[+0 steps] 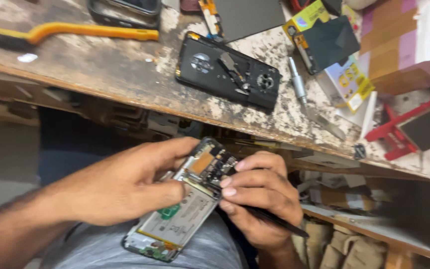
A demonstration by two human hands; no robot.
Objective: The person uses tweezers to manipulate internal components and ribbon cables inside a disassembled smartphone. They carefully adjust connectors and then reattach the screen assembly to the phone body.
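Phone (185, 209) is lying opened, below the bench (125, 79). Left hand (125, 187) is gripping its edge. Right hand (260, 197) is pinching a black tool (274, 221) against it.

Warm, fairly bright light is falling on the worn workbench (125, 74) across the upper half of the frame, washing out the pale patches at the upper right. Below the bench edge, the middle left is sinking into deep shadow. Motion blur is smearing the whole frame, most strongly at the right edge and upper left. The hands at the lower centre are showing soft outlines, and fine detail is dissolving everywhere.
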